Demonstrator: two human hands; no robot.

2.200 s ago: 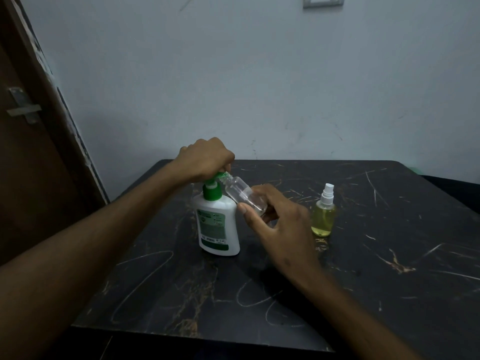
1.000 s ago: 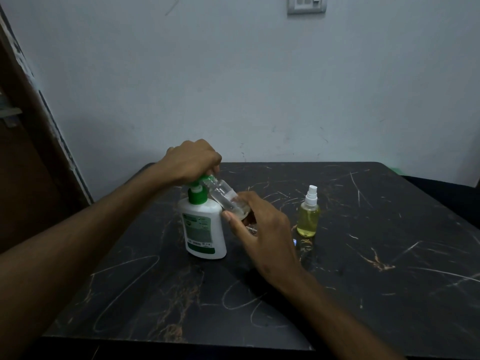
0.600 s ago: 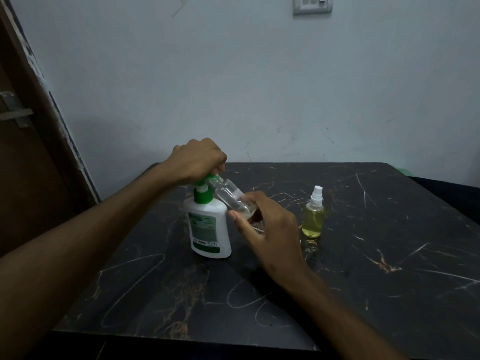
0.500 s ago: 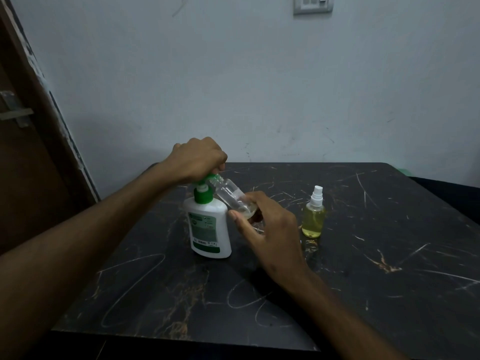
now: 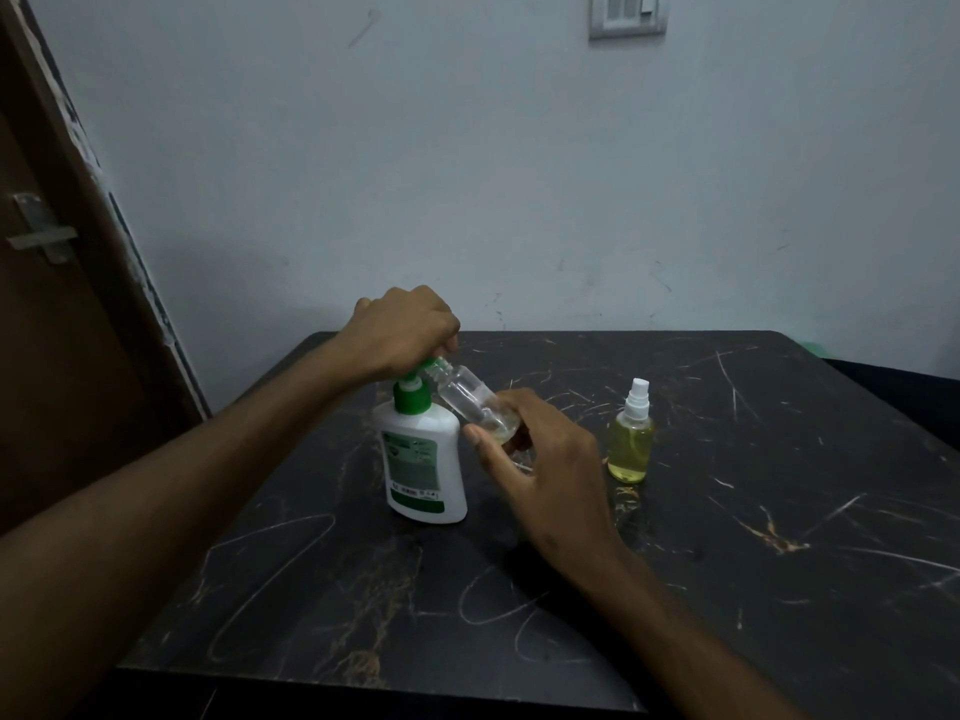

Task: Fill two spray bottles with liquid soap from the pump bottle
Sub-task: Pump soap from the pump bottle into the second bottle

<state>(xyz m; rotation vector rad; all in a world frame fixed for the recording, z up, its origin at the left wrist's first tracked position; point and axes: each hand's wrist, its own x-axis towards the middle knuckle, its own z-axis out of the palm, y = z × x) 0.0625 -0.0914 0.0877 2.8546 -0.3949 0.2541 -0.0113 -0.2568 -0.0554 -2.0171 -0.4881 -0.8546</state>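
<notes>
Left hand: fingers curled down over the green pump head, fist on top of the pump bottle; the head itself is mostly hidden under the hand.
Pump bottle: white body, green collar, green and white label, standing upright on the table left of centre.
Right hand: fingers and thumb wrapped round the bottom end of the clear bottle, holding it off the table just right of the pump bottle.
Clear bottle: uncapped, tilted, its threaded neck up and to the left, right at the pump spout under the left hand; a little pale liquid sits in its low end by the right fingers.
Full bottle: small spray bottle with white nozzle on, yellow liquid nearly to the shoulder, upright on the table, to the right of the right hand and apart from it.
Table: dark marble-look top with pale scratches and veins.
Wall: plain pale, with a switch plate at the top.
Door: brown, at the left edge, with a metal latch.
</notes>
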